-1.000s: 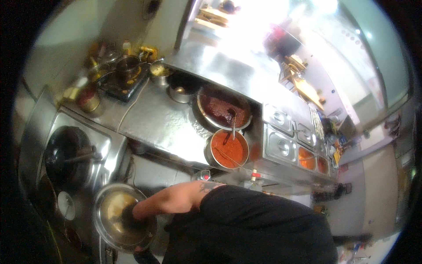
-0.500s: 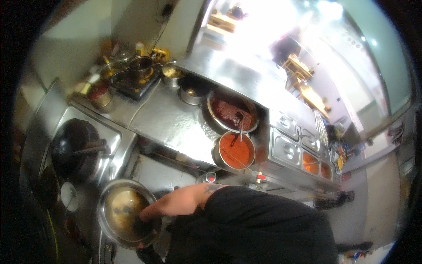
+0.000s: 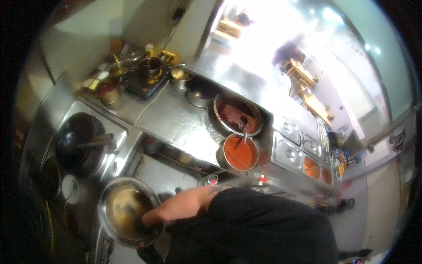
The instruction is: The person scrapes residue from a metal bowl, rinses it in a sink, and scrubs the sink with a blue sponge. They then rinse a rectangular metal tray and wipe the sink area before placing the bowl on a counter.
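Note:
A wide metal bowl (image 3: 107,193) with murky, yellowish-brown liquid (image 3: 125,207) sits low on the left. My bare right forearm reaches across from a black sleeve, and my right hand (image 3: 152,217) is down inside the bowl's right side. Its fingers are lost in dark shadow, so their pose does not show. At the bowl's near rim only a little of my left hand (image 3: 141,245) is seen, closed on the edge; dark cloth covers the arm behind it. Dark lumps, too blurred to name, show in the liquid.
Beyond the bowl stands a black wok (image 3: 79,143) on a steel stove. On the counter are a pot of orange-red sauce (image 3: 239,154) and a larger pan of dark red sauce (image 3: 233,116), both with utensils. Lidded steel inserts (image 3: 288,152) lie right; several smaller pots (image 3: 179,81) stand far left.
The whole view has shifted slightly, so the counter and pots sit a little further right and lower. My right hand stays in the bowl, my left at its rim.

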Action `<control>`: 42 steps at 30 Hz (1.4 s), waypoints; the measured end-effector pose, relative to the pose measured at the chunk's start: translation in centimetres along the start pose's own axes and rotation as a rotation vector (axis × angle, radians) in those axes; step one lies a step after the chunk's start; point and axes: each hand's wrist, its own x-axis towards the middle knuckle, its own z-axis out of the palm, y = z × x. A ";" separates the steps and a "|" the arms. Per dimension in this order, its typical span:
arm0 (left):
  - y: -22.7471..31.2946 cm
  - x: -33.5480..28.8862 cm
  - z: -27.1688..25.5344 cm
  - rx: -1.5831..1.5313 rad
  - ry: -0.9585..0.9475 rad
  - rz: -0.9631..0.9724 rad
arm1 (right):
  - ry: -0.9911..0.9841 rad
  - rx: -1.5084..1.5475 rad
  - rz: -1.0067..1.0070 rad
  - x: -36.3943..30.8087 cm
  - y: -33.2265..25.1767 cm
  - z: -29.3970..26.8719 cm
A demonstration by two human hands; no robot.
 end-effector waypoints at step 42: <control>-1.8 -2.9 -1.2 -0.203 0.106 -0.086 | 0.181 0.243 0.026 -0.7 -1.9 -4.1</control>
